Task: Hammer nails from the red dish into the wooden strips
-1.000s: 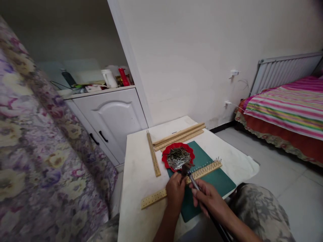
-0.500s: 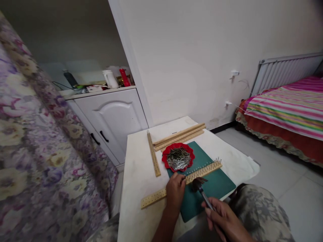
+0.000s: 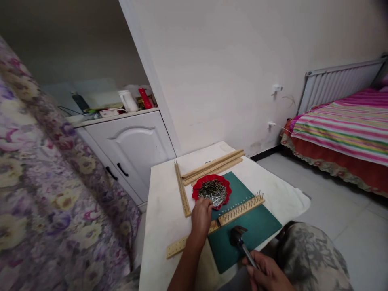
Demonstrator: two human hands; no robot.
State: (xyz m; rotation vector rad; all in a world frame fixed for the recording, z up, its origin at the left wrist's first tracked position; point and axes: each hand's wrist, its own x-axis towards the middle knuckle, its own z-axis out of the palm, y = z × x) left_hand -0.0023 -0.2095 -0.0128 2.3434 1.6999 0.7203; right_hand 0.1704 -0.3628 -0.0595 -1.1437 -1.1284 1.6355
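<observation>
White tabletop [image 3: 163, 198] is partly covered by a green mat [image 3: 263, 226], across which a nailed wooden strip [image 3: 239, 211] is laid from about 8 o'clock to 2 o'clock. Because its 8 o'clock end is carried beyond the mat, the strip could be rocked or slewed by an off-centre blow. Loose wooden strips [image 3: 212, 165] are laid towards 12 o'clock, and could be nudged if the dish were pushed that way. At 10 o'clock of the mat, its edge is overlapped by a red scalloped dish [image 3: 195, 196], which could be tipped by pressure on its rim. Near 4 o'clock of the dish, a hammer [image 3: 235, 235] is held above the mat, its handle wrapped by the closed fingers of the right hand [image 3: 266, 271]; upright nails could be bent by a low sideways swing. Loose nails [image 3: 214, 188] are reached by the left hand [image 3: 200, 216]; its fingertips are partly hidden, so whether any nail is pinched cannot be told. Fingertips could be pricked by tangled points.
</observation>
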